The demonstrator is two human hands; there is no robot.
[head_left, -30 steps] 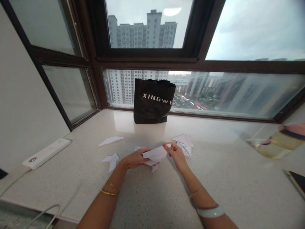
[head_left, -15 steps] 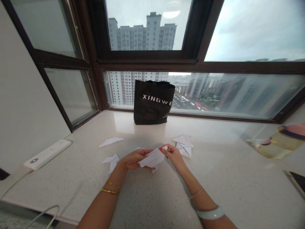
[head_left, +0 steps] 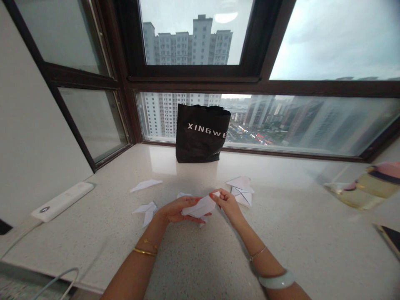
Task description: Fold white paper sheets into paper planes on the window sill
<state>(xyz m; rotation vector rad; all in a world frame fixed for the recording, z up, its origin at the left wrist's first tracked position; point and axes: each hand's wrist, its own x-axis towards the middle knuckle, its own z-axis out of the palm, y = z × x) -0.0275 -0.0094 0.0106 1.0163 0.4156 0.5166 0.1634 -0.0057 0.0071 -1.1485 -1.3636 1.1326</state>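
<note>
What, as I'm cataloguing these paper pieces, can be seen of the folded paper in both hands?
The folded paper is white, thin, creased into a long pointed shape. Held just above the speckled counter, it tilts up to the right; the left hand grips its lower end, the right hand pinches its upper tip.

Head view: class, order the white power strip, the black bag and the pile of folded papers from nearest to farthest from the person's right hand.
1. The pile of folded papers, just to the right of the right hand.
2. The black bag, farther back and slightly left.
3. The white power strip, far to the left.
</note>
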